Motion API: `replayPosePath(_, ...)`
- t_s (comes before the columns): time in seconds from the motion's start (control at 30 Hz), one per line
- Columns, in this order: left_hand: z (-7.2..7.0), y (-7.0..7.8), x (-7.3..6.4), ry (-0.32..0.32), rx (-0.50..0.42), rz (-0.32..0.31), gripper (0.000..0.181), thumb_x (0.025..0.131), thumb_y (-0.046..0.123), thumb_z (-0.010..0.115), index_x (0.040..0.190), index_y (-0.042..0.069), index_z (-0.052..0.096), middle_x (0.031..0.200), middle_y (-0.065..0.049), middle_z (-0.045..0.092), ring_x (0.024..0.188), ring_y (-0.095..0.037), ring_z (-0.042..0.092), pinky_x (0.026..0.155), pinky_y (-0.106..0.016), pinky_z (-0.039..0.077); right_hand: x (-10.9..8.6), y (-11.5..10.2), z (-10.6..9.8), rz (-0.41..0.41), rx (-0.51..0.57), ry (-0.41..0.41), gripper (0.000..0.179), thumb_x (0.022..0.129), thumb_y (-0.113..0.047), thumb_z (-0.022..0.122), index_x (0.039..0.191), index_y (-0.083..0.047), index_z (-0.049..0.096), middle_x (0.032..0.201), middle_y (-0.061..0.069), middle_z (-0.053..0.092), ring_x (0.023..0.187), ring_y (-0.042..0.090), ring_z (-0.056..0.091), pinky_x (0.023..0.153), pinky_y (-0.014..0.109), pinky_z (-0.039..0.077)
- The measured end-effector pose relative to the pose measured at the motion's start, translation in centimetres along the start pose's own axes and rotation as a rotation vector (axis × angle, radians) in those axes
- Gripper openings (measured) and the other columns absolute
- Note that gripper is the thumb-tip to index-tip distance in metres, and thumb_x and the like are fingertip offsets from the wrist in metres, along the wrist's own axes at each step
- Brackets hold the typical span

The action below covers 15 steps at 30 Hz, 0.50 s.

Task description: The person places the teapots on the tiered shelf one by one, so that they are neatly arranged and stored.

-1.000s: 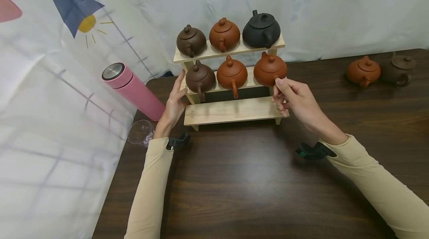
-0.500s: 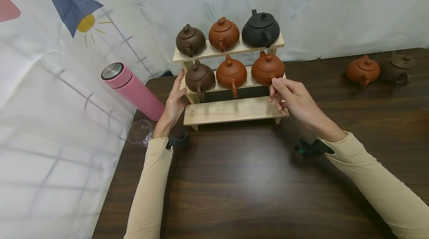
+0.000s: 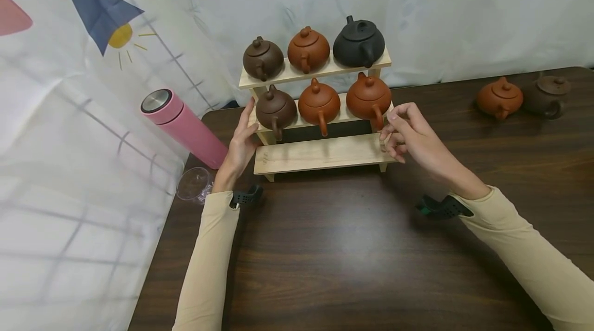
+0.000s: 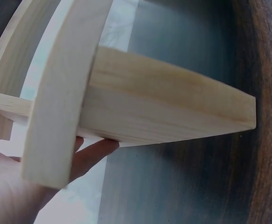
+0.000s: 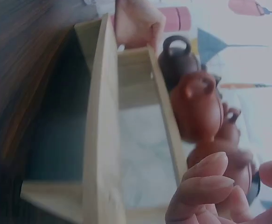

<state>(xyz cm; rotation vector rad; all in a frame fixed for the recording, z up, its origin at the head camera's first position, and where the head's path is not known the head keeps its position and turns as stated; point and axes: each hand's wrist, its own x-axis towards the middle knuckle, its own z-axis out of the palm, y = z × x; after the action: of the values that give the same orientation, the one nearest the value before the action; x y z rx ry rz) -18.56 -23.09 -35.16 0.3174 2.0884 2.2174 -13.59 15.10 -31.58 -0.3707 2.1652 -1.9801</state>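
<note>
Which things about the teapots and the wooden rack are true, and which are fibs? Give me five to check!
1. Three teapots sit on the top shelf. True.
2. The pink bottle is on the person's right side of the rack. False: the pink bottle is on the left side.
3. The left grip touches the wooden rack. True.
4. The right grip is holding the black teapot. False: the right grip holds nothing, beside a red-brown teapot.
5. Two more teapots stand on the table. True.
</note>
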Motion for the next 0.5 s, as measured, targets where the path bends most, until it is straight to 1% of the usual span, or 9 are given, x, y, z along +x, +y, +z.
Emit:
replayPosePath(0.13, 0.0, -0.1, 0.0, -0.004, 0.0, -0.005, 0.07, 0.106, 0.011, 0.03, 0.17, 0.016, 0.002, 0.175, 0.0, -0.005, 0.157, -0.019, 0.007, 0.119, -0.068, 0.012, -0.7, 0.9, -2.4, 0.012, -0.061, 0.021, 0.016, 0.115, -0.029, 0.037, 0.119, -0.014, 0.035, 0.096, 0.011, 0.058, 0.059, 0.018, 0.052, 0.049, 0.031, 0.04)
replayPosePath(0.23, -0.1, -0.1, 0.0, -0.012, 0.012, -0.009, 0.071, 0.106, 0.014, 0.032, 0.17, 0.017, 0.002, 0.175, -0.001, -0.006, 0.156, -0.02, 0.008, 0.119, -0.068, 0.013, -1.5, 1.6, -4.9, 0.019, -0.119, 0.046, 0.012, 0.114, -0.025, 0.039, 0.121, -0.014, 0.036, 0.095, 0.004, 0.061, 0.06, 0.018, 0.051, 0.05, 0.032, 0.038)
replayPosePath(0.33, -0.2, 0.0, 0.0, -0.016, 0.02, -0.009, 0.071, 0.106, 0.014, 0.033, 0.17, 0.018, 0.002, 0.175, -0.001, -0.004, 0.155, -0.021, 0.01, 0.118, -0.069, 0.014, -2.3, 2.0, -7.6, 0.035, -0.148, 0.088, 0.013, 0.114, -0.025, 0.041, 0.122, -0.016, 0.037, 0.095, -0.002, 0.063, 0.061, 0.018, 0.048, 0.051, 0.034, 0.037)
replayPosePath(0.4, -0.2, 0.0, 0.0, -0.016, 0.022, -0.008, 0.072, 0.105, 0.014, 0.033, 0.17, 0.018, 0.003, 0.175, -0.001, -0.002, 0.155, -0.021, 0.011, 0.118, -0.069, 0.014, -2.8, 2.1, -9.5, 0.045, -0.12, 0.128, 0.014, 0.113, -0.023, 0.043, 0.123, -0.015, 0.038, 0.094, -0.002, 0.064, 0.061, 0.018, 0.047, 0.052, 0.034, 0.035)
replayPosePath(0.43, -0.2, 0.0, 0.0, -0.015, 0.02, -0.007, 0.072, 0.105, 0.014, 0.033, 0.17, 0.019, 0.003, 0.175, -0.001, -0.002, 0.154, -0.021, 0.012, 0.118, -0.069, 0.015, -3.0, 2.2, -10.4, 0.04, -0.074, 0.144, 0.015, 0.112, -0.021, 0.045, 0.123, -0.014, 0.037, 0.094, -0.001, 0.064, 0.061, 0.018, 0.046, 0.052, 0.034, 0.033)
replayPosePath(0.5, -0.2, 0.0, 0.0, -0.012, 0.015, -0.005, 0.072, 0.105, 0.013, 0.032, 0.17, 0.018, 0.003, 0.175, -0.001, -0.002, 0.155, -0.021, 0.012, 0.118, -0.069, 0.015, -3.4, 2.1, -11.8, 0.034, -0.038, 0.2, 0.015, 0.111, -0.02, 0.047, 0.122, -0.014, 0.038, 0.093, -0.001, 0.064, 0.06, 0.018, 0.044, 0.052, 0.033, 0.031)
